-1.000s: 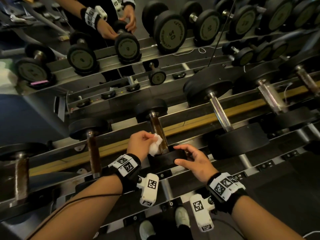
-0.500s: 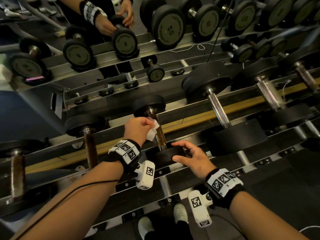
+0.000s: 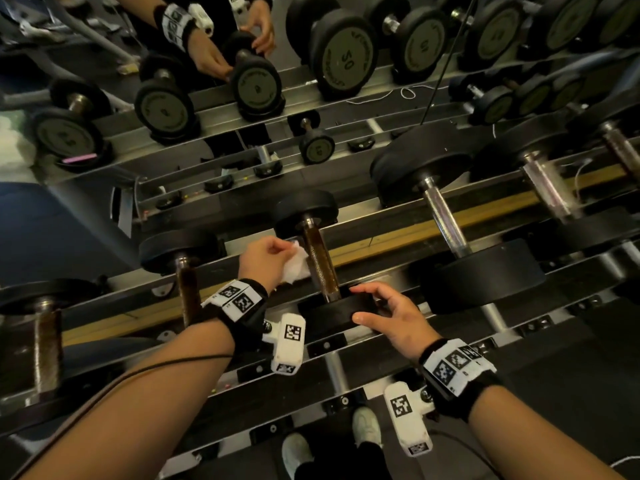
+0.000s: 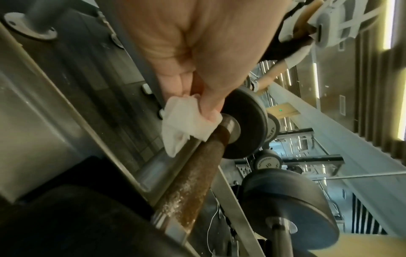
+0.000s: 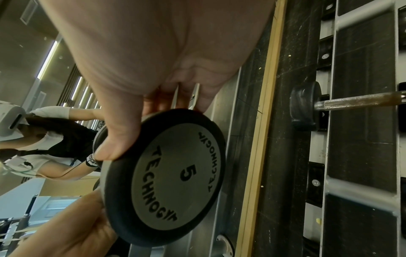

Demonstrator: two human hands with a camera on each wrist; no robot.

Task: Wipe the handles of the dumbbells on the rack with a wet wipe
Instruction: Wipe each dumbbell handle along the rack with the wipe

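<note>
While both hands work at one dumbbell on the rack [image 3: 398,233]:
Left hand [image 3: 263,258]: fingers curled, pinching a white wet wipe [image 3: 294,265] against the upper end of the rusty handle [image 3: 320,261].
Right hand [image 3: 391,317]: thumb and fingers spread round the near weight head [image 3: 332,315], marked 5, gripping its rim.
Dumbbell [image 3: 320,261]: lying across the rack's rails, far head [image 3: 306,211] resting on the upper rail.
Neighbours: larger dumbbells [image 3: 446,220] beside it.

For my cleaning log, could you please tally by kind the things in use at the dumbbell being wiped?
Hands: 2, the left hand and the right hand
Wipe: 1
Dumbbell: 1
Total: 4
</note>
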